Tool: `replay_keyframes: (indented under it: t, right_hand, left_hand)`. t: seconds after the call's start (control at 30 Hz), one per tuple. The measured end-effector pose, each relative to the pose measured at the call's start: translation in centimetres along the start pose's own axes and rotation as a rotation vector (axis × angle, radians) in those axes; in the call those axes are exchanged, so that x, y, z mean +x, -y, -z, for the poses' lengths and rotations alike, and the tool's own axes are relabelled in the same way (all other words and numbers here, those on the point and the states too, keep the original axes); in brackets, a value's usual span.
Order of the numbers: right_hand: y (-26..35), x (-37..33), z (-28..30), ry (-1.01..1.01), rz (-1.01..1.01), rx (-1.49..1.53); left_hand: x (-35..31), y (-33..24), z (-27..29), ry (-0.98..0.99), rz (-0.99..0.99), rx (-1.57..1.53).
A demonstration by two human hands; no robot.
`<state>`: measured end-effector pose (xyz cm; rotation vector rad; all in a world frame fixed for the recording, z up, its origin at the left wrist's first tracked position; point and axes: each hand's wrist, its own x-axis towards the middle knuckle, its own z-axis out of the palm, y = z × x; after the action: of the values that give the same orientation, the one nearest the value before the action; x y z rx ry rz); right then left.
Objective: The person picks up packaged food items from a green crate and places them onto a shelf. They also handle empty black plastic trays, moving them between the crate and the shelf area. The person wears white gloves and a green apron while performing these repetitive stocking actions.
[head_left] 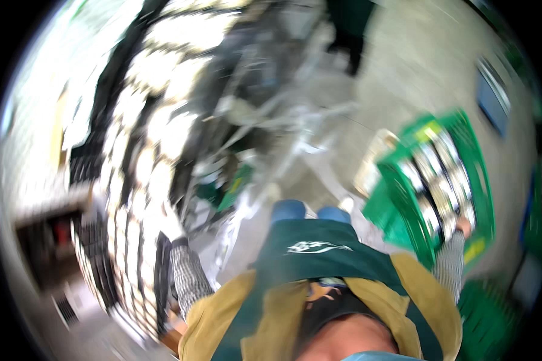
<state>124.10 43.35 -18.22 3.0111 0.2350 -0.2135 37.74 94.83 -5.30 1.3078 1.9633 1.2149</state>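
My right hand (464,225) reaches into a green plastic crate (489,198) on the right, against the near end of several rows of pale-topped packs (444,191). Its fingers are mostly hidden among the packs, so a grip cannot be made out. On the left, my left hand (171,224) looks pale, perhaps gloved, and lies at the side of a tall stack of dark trays full of pale, rounded items (140,234). Motion blur and glare smear its fingers. Whether it touches or holds one of those items does not show.
Crumpled clear plastic wrap and pale straps (307,141) lie on the floor ahead, close to my feet. Another person in dark clothes (347,30) stands at the far top. A blue-grey flat object (492,99) is at the far right. More green crates (488,319) sit at the lower right.
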Motion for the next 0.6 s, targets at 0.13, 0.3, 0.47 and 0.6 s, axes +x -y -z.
replay_keyframes:
  t: [0.13, 0.3, 0.47, 0.6]
  right_hand:
    - [24.4, -4.6, 7.8, -0.262, 0.455, 0.684]
    - [64.7, -35.5, 22.0, 0.053, 1.296, 1.02]
    - [92.7, -55.7, 23.9, 0.097, 1.943, 0.901]
    - [109.7, -61.4, 22.8, -0.098, 1.805, 0.419]
  left_hand:
    - [11.2, -2.5, 7.4, -0.372, -0.225, 0.394]
    - [28.7, 5.5, 17.0, -0.501, 0.065, 0.951]
    - [42.6, 12.0, 20.5, -0.151, 0.184, 1.093]
    - [47.1, 15.6, 17.2, -0.266, 0.193, 0.746]
